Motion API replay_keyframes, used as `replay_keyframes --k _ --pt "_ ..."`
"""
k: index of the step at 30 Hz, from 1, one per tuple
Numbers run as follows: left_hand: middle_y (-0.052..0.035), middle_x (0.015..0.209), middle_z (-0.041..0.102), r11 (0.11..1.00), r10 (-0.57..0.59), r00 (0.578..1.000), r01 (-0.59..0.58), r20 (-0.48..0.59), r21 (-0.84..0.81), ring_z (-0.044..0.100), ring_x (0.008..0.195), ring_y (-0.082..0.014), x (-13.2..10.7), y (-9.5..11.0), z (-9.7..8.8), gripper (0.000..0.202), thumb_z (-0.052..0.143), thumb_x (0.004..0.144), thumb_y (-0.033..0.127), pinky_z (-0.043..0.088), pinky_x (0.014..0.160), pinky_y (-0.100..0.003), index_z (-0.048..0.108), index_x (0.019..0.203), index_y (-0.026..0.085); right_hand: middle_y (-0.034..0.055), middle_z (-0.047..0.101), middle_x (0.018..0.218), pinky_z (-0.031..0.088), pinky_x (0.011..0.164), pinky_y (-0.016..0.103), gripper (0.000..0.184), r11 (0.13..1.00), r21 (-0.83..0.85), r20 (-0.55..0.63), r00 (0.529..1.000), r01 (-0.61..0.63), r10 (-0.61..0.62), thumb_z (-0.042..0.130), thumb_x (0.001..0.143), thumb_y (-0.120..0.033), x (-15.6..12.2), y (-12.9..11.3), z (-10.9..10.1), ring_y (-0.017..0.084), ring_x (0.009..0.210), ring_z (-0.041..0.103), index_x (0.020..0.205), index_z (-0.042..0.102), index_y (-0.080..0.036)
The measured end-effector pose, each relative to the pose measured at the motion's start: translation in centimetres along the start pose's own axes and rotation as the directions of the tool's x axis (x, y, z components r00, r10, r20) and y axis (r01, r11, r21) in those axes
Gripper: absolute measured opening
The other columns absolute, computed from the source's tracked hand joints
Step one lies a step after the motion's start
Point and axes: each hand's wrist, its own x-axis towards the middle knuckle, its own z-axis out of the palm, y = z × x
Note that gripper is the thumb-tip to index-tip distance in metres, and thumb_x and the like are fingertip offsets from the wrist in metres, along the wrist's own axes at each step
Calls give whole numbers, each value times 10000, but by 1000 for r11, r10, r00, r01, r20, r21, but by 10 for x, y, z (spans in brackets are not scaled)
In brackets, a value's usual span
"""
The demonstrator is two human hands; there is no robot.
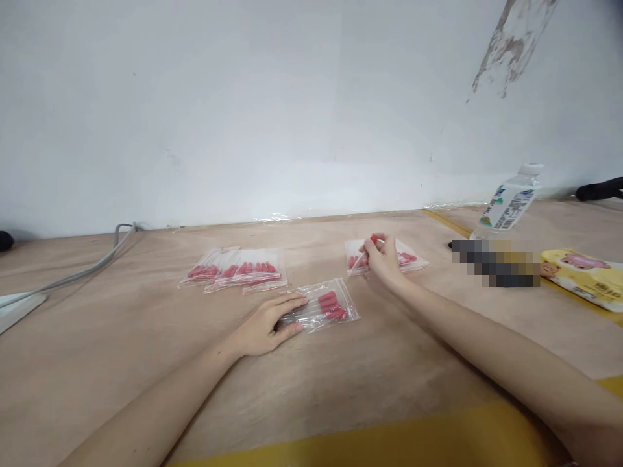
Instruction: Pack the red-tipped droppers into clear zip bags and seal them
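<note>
A clear zip bag (307, 318) with several small red cylindrical pieces (331, 305) in it lies flat in the middle of the table. My left hand (267, 324) rests at its left end, fingers stretched out over the plastic and thumb apart along the near edge. Farther off and to the right, my right hand (383, 256) pinches a small red piece (374, 239) between thumb and fingers. That hand is over a group of clear bags (411, 259) with red pieces, and covers part of them.
Left of centre lie several overlapping bags of red pieces (243, 269). A plastic bottle (510, 204) leans at the back right, near a blurred-out dark object (496, 263) and a yellow packet (586, 275). A grey cable (92, 267) runs along the left, below the white wall (243, 117).
</note>
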Motion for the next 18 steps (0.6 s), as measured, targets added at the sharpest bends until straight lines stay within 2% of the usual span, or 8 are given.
replay_keyframes --k 3,7,10,14,16,18 --pt "-59 1310 469 1000 -7 1000 7 11 18 417 1216 -229 0 0 0 432 462 879 373 339 1022 -437 427 1291 246 -82 502 622 373 355 186 279 994 63 -69 993 -86 91 540 726 -319 -21 3 -18 74 402 458 861 307 -247" --pt "-56 1312 465 1000 -8 1000 7 13 21 414 1217 -229 -1 -1 0 434 464 880 373 334 1025 -434 423 1292 247 -71 536 640 456 405 231 279 969 182 -49 983 -168 180 558 727 -287 -35 3 -16 95 440 526 850 309 -252" --pt "-57 1314 462 1000 -12 1000 11 17 19 410 1219 -229 -1 0 0 441 465 880 367 328 1031 -426 410 1300 243 -61 566 650 517 502 270 286 930 271 33 968 -248 248 578 724 -247 -41 0 -9 115 510 588 833 315 -249" --pt "-56 1368 393 999 -29 1000 29 10 33 358 1255 -232 -1 3 -1 486 464 880 376 308 1043 -426 350 1334 247 -16 616 698 544 644 290 269 847 320 217 903 -424 371 605 719 -190 -53 -4 -3 128 632 641 780 346 -226" --pt "-51 1387 364 999 -36 999 36 9 41 340 1266 -234 -1 4 -2 492 459 882 380 305 1044 -426 334 1341 254 -16 617 665 541 636 264 270 831 307 252 881 -465 400 625 712 -165 -57 -4 -2 114 608 634 764 364 -214" --pt "-45 1389 359 998 -48 999 48 12 48 340 1266 -233 -2 4 -2 491 451 885 386 311 1041 -422 326 1343 260 -26 607 623 533 600 237 280 834 293 249 880 -467 405 649 701 -157 -58 -3 -3 100 567 620 757 379 -205"
